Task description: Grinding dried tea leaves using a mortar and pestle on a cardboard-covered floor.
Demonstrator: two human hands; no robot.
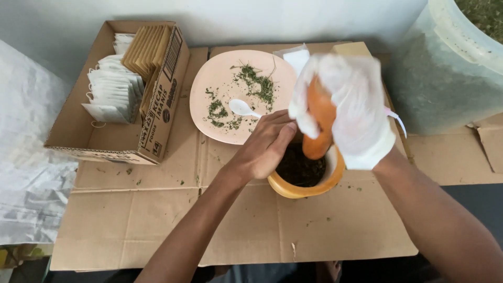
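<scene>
Over the orange bowl (306,186), the right hand (351,107) holds an orange pestle (319,126) near-upright.

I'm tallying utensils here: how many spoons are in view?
1: a white plastic spoon lies on the pink plate, beside the left hand. Others may be hidden behind the gloved right hand.

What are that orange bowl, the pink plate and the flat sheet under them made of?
The orange bowl looks like smooth moulded plastic, with a slight sheen. The pink plate has a matte, even surface, probably plastic or melamine. The brown sheet is flattened cardboard, with creases and flaps.
</scene>
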